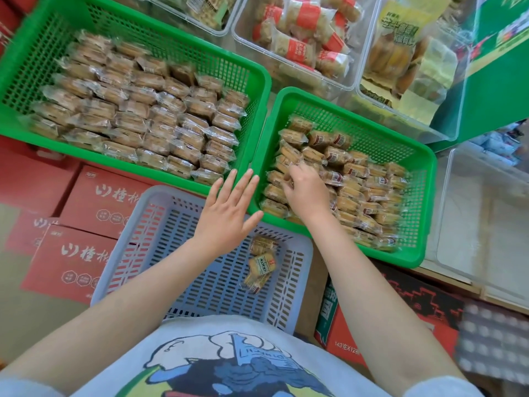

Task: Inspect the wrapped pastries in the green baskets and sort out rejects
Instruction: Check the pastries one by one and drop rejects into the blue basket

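Note:
Two green baskets hold wrapped pastries: a large one (259, 90) at the upper left, packed in rows, and a smaller one (423, 179) to the right. My right hand (306, 190) reaches into the smaller basket, its fingers curled round a wrapped pastry (282, 167) at the pile's left side. My left hand (229, 210) hovers flat with fingers spread over the gap between the green baskets and the pale blue basket (303, 253). That blue basket lies in front of me and holds three wrapped pastries (260, 263).
Red printed cartons (94, 202) lie under and left of the baskets. Clear plastic bins (355, 81) with other packaged snacks stand behind the green baskets. An empty clear bin (486, 224) sits at the right. A green display panel (501, 67) rises at the upper right.

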Demonstrator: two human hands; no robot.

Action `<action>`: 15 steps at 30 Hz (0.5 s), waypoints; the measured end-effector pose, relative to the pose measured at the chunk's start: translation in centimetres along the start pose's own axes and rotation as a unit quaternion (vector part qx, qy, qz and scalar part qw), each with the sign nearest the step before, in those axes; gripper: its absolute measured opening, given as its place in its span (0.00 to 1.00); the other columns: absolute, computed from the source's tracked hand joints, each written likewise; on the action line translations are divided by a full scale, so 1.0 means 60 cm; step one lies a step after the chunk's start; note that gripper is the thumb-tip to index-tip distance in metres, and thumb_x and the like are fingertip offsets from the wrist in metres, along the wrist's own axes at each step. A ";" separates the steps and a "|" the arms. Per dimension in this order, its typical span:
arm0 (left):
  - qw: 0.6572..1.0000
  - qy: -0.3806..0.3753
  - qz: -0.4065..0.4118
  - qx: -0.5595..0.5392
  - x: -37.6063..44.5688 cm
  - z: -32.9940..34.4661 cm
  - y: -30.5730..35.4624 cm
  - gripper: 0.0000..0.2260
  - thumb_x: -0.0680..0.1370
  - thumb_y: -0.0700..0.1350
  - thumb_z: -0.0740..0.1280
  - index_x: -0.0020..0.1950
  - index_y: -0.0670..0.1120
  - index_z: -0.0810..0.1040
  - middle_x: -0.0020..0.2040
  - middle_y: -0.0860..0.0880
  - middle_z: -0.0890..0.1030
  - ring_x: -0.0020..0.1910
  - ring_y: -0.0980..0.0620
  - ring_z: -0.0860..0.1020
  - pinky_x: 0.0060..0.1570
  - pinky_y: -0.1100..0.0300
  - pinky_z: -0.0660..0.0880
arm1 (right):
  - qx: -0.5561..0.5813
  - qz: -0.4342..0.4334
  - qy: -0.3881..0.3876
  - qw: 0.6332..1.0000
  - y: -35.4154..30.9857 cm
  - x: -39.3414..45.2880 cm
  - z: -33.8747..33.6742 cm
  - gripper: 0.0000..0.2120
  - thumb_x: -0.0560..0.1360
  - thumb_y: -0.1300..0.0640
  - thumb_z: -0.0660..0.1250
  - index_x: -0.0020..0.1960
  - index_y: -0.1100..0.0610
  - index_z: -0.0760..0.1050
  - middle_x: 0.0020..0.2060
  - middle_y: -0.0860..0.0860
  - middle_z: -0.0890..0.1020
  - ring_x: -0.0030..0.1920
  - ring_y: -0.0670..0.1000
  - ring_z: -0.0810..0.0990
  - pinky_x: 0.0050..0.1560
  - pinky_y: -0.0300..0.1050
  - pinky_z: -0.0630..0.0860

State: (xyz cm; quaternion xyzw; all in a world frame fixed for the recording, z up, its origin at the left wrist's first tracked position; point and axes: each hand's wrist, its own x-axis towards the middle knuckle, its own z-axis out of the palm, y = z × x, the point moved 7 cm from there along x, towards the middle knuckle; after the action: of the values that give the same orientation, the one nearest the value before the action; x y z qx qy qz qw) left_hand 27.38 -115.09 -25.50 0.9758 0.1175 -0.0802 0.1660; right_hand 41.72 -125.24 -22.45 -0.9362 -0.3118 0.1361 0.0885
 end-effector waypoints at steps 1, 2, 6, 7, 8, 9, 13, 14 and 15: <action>1.000 -0.001 0.000 -0.001 0.000 0.001 0.000 0.32 0.81 0.65 0.38 0.80 0.52 0.36 0.81 0.53 0.38 0.80 0.50 0.37 0.75 0.53 0.29 | -0.002 0.001 -0.012 1.000 -0.003 -0.002 0.006 0.10 0.78 0.57 0.68 0.57 0.61 0.76 0.52 0.56 0.79 0.57 0.57 0.75 0.49 0.49 0.72; 1.000 -0.001 -0.001 -0.002 0.000 -0.001 0.000 0.32 0.81 0.65 0.39 0.80 0.52 0.36 0.81 0.53 0.38 0.80 0.50 0.37 0.75 0.54 0.29 | -0.002 0.003 -0.016 1.000 -0.005 -0.002 0.010 0.12 0.78 0.56 0.68 0.60 0.60 0.76 0.53 0.55 0.79 0.58 0.56 0.74 0.49 0.49 0.71; 1.000 -0.009 0.003 -0.003 0.001 0.000 -0.001 0.32 0.81 0.65 0.38 0.80 0.52 0.35 0.82 0.53 0.39 0.80 0.49 0.37 0.74 0.54 0.28 | -0.011 0.007 0.016 1.000 -0.011 0.004 0.008 0.12 0.79 0.57 0.68 0.59 0.62 0.77 0.54 0.56 0.79 0.58 0.57 0.76 0.49 0.50 0.73; 1.000 -0.011 0.003 -0.003 0.001 0.001 -0.001 0.32 0.81 0.65 0.38 0.80 0.52 0.35 0.82 0.53 0.39 0.80 0.49 0.37 0.74 0.53 0.28 | -0.020 0.006 0.020 1.000 -0.012 0.006 0.007 0.11 0.79 0.58 0.67 0.58 0.63 0.77 0.53 0.57 0.79 0.57 0.58 0.76 0.49 0.50 0.74; 1.000 -0.013 0.002 -0.002 0.001 0.001 -0.001 0.32 0.81 0.65 0.39 0.80 0.52 0.35 0.82 0.53 0.39 0.80 0.49 0.37 0.74 0.53 0.28 | -0.030 0.003 0.024 0.999 -0.015 0.006 0.008 0.09 0.79 0.59 0.66 0.56 0.63 0.77 0.52 0.57 0.80 0.56 0.58 0.76 0.48 0.51 0.74; 1.000 -0.016 0.001 -0.001 0.000 0.001 -0.001 0.32 0.81 0.66 0.39 0.81 0.52 0.35 0.82 0.53 0.38 0.80 0.49 0.36 0.74 0.53 0.28 | -0.036 -0.001 0.028 0.999 -0.017 0.007 0.008 0.08 0.79 0.60 0.65 0.55 0.64 0.78 0.51 0.58 0.80 0.55 0.59 0.77 0.47 0.52 0.74; 0.999 -0.032 0.003 0.007 0.001 0.002 -0.002 0.32 0.81 0.66 0.37 0.80 0.52 0.33 0.81 0.53 0.34 0.80 0.49 0.34 0.74 0.53 0.27 | 0.029 0.001 0.074 0.997 -0.021 0.007 0.002 0.05 0.78 0.64 0.64 0.48 0.65 0.78 0.46 0.58 0.79 0.50 0.59 0.75 0.45 0.54 0.74; 0.999 -0.034 0.002 0.007 0.002 0.003 -0.002 0.32 0.81 0.66 0.37 0.80 0.52 0.32 0.81 0.53 0.34 0.79 0.49 0.33 0.74 0.53 0.27 | 0.063 0.013 0.081 0.995 -0.019 0.005 -0.002 0.05 0.79 0.64 0.63 0.49 0.64 0.77 0.46 0.57 0.78 0.50 0.58 0.74 0.46 0.53 0.74; 0.999 -0.038 0.001 0.006 0.002 0.003 -0.003 0.32 0.81 0.66 0.37 0.80 0.52 0.32 0.81 0.53 0.33 0.79 0.50 0.32 0.74 0.53 0.27 | 0.099 0.027 0.087 0.991 -0.017 0.002 -0.009 0.05 0.80 0.64 0.61 0.49 0.63 0.75 0.45 0.56 0.77 0.49 0.56 0.73 0.47 0.51 0.72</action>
State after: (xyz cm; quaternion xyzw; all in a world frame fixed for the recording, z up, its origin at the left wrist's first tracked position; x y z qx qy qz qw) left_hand 27.42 -114.98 -25.71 0.9732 0.1093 -0.1174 0.1646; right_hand 41.39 -124.39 -21.72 -0.9390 -0.2630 0.0871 0.2038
